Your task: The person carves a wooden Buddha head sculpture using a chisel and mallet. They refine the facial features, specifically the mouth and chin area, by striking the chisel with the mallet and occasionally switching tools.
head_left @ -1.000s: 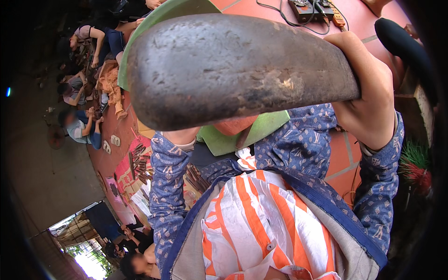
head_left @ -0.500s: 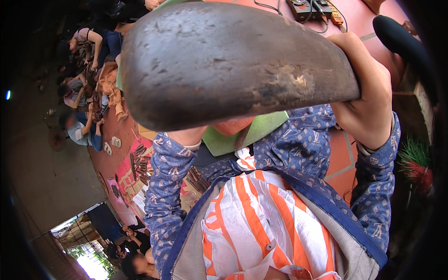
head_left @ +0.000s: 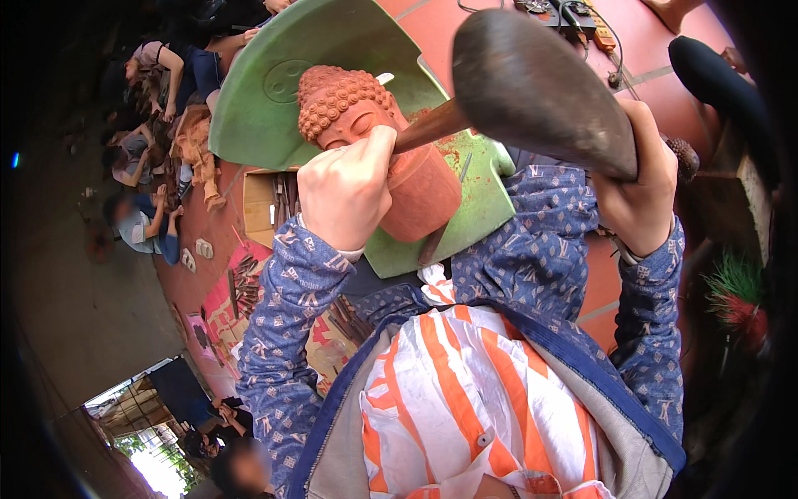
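Note:
My right hand [head_left: 636,179] is closed round the narrow end of a dark wooden mallet [head_left: 540,91]. The mallet's broad end hangs over the butt of a wooden-handled chisel [head_left: 436,126], and I cannot tell whether they touch. My left hand [head_left: 345,187] is wrapped round the chisel, hiding its blade. Under that hand lies a reddish carved Buddha head [head_left: 424,195], with curled hair and closed eyes. It rests on a green plastic chair [head_left: 249,108] sprinkled with reddish chips. A thin metal tool [head_left: 465,166] lies beside the carving.
A box of tools [head_left: 259,208] and several more tools [head_left: 243,283] on pink sheeting lie to the left. Electrical gear [head_left: 573,21] with cords sits at the far right. Green-and-red bristles [head_left: 736,295] stand at the right. Other people work at the far left.
The mallet has swung right and away from the view's middle, uncovering the carved head, the chisel and my left hand. My right hand has shifted slightly left and nearer.

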A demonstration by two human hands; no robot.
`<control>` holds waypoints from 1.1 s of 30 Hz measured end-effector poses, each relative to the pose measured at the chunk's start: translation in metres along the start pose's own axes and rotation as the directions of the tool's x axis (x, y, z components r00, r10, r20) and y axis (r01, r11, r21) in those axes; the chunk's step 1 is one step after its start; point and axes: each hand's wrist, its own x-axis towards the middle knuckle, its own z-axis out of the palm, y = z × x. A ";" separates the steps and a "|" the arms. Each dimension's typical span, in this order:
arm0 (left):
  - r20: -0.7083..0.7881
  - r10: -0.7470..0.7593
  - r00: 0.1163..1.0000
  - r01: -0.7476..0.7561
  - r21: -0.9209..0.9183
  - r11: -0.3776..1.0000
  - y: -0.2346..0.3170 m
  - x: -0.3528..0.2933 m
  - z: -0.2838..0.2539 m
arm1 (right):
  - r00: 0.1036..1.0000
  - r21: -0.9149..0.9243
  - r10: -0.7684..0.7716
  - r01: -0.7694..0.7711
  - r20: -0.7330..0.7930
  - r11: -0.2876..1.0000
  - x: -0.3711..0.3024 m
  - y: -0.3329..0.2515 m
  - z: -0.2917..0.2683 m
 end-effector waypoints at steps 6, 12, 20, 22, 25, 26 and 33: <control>0.094 -0.154 0.984 0.175 -0.293 0.940 -0.007 0.001 -0.014 | 0.993 -0.052 0.111 -0.108 0.041 0.993 -0.006 0.004 -0.003; -0.108 -0.684 0.722 0.177 -0.926 0.333 -0.041 -0.035 -0.040 | 0.920 0.234 0.385 -0.392 0.077 0.890 -0.023 0.005 0.001; 0.138 -0.849 0.511 -0.125 -0.965 -0.231 -0.044 -0.132 0.002 | 0.669 0.299 0.595 -0.737 0.445 0.606 -0.045 0.001 0.035; 0.291 -0.821 0.491 0.009 -0.944 -0.330 -0.035 -0.143 0.016 | 0.590 0.293 0.602 -0.800 0.538 0.523 -0.050 0.002 0.042; 0.332 -0.769 0.546 0.240 -0.942 -0.236 -0.017 -0.144 0.035 | 0.502 0.387 0.573 -0.865 0.648 0.321 -0.058 0.004 0.052; 0.325 -0.774 0.543 0.334 -0.930 -0.156 -0.011 -0.145 0.045 | 0.466 0.406 0.562 -0.883 0.684 0.238 -0.058 0.001 0.054; 0.328 -0.710 0.623 0.395 -0.915 -0.076 0.017 -0.147 0.089 | 0.543 0.567 0.475 -0.816 0.692 0.107 -0.046 -0.017 0.080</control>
